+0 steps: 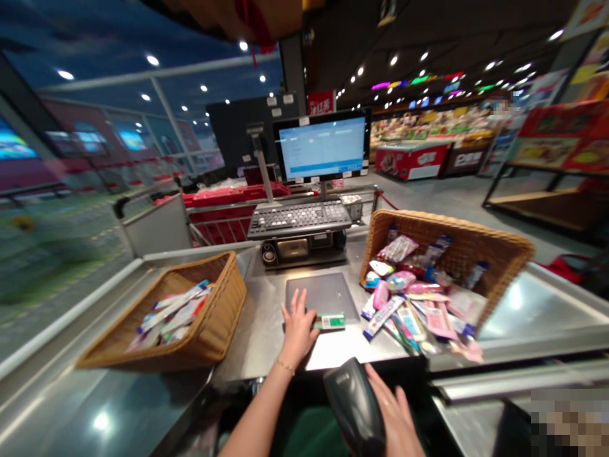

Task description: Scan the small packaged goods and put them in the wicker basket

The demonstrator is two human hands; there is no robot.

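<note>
Along the near edge of a dark grey, flat, square plate on the brushed-steel checkout counter, towards the plate's near right corner, lies a small, oblong, green-and-white box. The work looks partly done: this one box is out by itself, with goods heaped on either side. On the counter's left side, a brown woven basket holds a loose heap of slim, white and coloured packets. Towards the counter's right edge, a second brown woven basket appears tipped, its mouth towards the person, and a larger mix of pink, white and blue packages spills from it onto the steel. Which heap has been handled I cannot tell; if it is the smaller, much is left.

The box lies flat, its long side roughly along the plate's near edge, green with white panels, the print too small to read. The left hand reaches over the plate with fingers spread; its thumb is at the box's left end, seemingly touching, without a clear pinch. The right hand grips a black, rounded, plastic handheld scanner by the counter's near edge, fingers pressed along its right side; the grip's underside is hidden.
</note>
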